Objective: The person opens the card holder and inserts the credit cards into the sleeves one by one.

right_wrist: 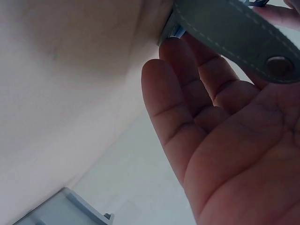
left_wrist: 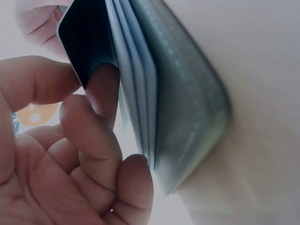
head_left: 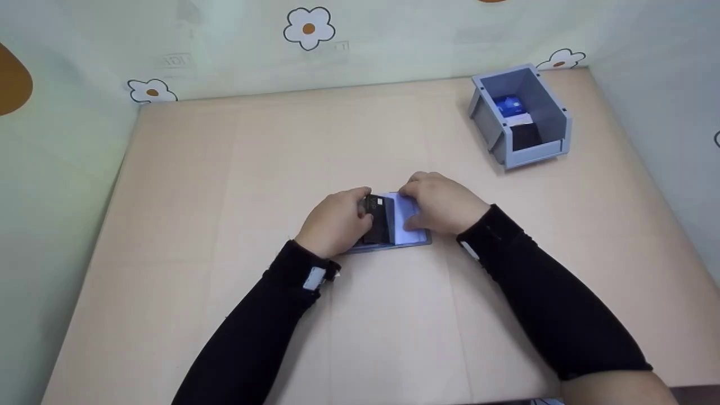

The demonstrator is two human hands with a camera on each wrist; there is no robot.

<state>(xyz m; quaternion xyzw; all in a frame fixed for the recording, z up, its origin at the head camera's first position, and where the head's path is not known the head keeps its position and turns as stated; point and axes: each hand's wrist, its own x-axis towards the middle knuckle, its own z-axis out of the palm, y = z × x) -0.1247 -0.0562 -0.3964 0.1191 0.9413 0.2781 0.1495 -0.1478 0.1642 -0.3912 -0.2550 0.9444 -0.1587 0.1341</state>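
Observation:
A grey-blue card wallet (head_left: 417, 235) lies unfolded on the table between both hands. My left hand (head_left: 336, 222) pinches a black card (head_left: 376, 225) at its left edge, with thumb and fingertips, over the wallet. In the left wrist view, pale layered leaves (left_wrist: 140, 89) stand beside the card, inside the wallet's stitched cover (left_wrist: 187, 103). The right hand (head_left: 447, 205) grips the wallet's right side, thumb near the front and fingers at the far edge. Close to its palm in the right wrist view is a stitched strap (right_wrist: 234, 33) with a metal snap (right_wrist: 279, 65).
At the back right of the table (head_left: 236, 169) stands a grey open-front bin (head_left: 537, 156). Inside it are a blue item (head_left: 510, 106), something white and a dark flat item (head_left: 526, 136). Walls with printed flowers (head_left: 309, 28) border the back and sides.

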